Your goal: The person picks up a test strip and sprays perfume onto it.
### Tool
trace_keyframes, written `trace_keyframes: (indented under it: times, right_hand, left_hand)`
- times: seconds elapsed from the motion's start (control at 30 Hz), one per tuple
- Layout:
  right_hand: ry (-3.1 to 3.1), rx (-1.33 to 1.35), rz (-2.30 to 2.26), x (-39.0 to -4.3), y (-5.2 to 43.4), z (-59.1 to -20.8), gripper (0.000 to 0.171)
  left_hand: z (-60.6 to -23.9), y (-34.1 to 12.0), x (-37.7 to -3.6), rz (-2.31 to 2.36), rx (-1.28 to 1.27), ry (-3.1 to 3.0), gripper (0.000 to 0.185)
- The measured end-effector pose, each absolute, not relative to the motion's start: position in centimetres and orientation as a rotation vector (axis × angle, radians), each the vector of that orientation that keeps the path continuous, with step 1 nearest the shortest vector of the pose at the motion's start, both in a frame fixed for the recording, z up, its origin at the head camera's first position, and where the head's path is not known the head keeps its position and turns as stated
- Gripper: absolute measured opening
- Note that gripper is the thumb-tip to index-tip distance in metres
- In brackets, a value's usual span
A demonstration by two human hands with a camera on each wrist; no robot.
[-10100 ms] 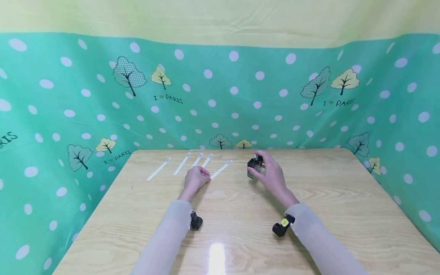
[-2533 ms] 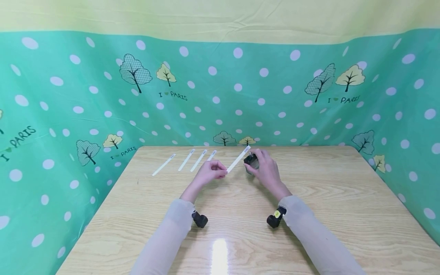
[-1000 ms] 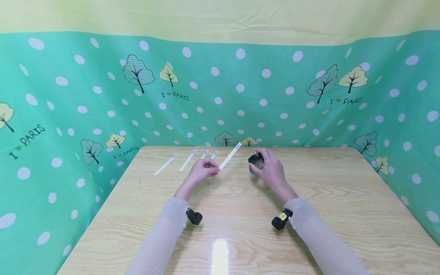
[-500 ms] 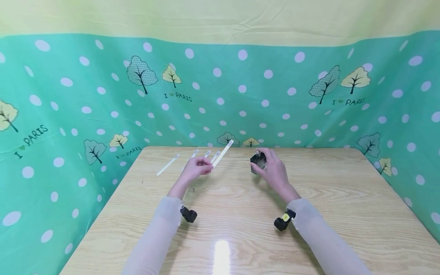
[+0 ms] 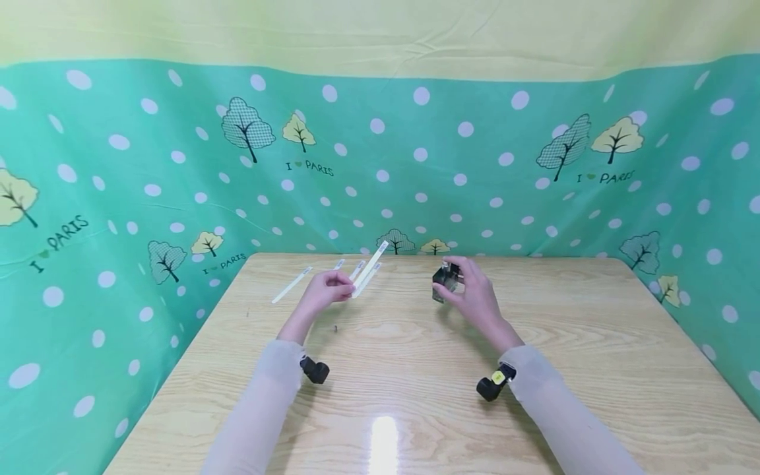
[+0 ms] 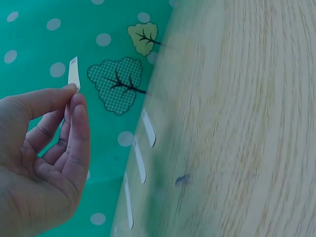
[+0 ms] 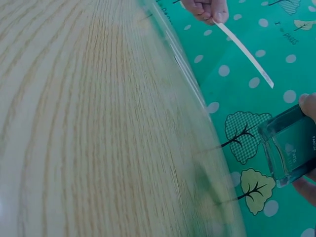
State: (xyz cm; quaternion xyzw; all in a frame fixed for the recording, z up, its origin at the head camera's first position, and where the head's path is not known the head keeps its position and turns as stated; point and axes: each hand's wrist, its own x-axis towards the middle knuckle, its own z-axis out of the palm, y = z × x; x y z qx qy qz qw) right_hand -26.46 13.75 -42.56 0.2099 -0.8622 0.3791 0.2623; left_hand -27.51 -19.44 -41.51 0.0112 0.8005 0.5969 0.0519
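Observation:
In the head view my left hand [image 5: 323, 291] pinches the lower end of a white paper test strip [image 5: 374, 264] between thumb and fingertips. The strip slants up to the right above the table, its printed end uppermost. My right hand [image 5: 475, 298] grips a dark glass perfume bottle [image 5: 442, 280], thumb on the near side and index finger at its top. Lettering shows on the bottle's glass [image 7: 291, 145] in the right wrist view. Strip and bottle are apart. Several more paper strips [image 5: 291, 285] lie at the left rear of the table, partly hidden by my left hand.
The wooden table [image 5: 404, 369] spreads under both hands, with a bright light reflection near its front. A green dotted curtain [image 5: 410, 178] with trees hangs behind and at both sides. A small dark mark [image 5: 335, 328] shows on the tabletop near my left wrist.
Ten seconds ago my left hand was at a strip on the table. Later it held the strip beside the bottle's top; since then hand and strip have moved left, while the bottle shifted slightly right.

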Motion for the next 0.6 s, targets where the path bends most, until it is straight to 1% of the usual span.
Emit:
trace_keyframes:
  times: [0.6]
  right_hand:
    - [-2.255,0.805,1.315,-26.1,14.0,-42.7,0.063]
  left_hand:
    - [-41.4,-21.0,-27.2,1.827,-0.026,2.433,0.02]
